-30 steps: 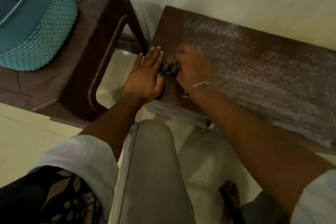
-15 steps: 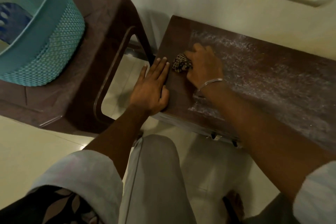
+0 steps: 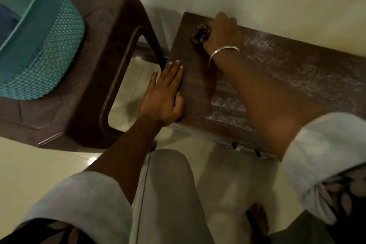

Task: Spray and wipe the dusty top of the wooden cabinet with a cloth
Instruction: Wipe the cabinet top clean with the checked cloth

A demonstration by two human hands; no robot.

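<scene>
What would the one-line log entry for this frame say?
phase: wiping | right hand: presses cloth at cabinet top far-left corner | left hand: flat on near-left edge | dust: remains right

Dark brown wooden cabinet top (image 3: pixel 198 77), flat, back edge against the pale wall. Left strip of the surface looks clean and dark; the middle and right are covered in whitish dust streaks, heaviest near the front edge. Cloth (image 3: pixel 200 33) small, crumpled into a ball, dark with a light checked or speckled pattern, sitting on the top's far-left corner close to the wall, pressed down under fingers.
</scene>
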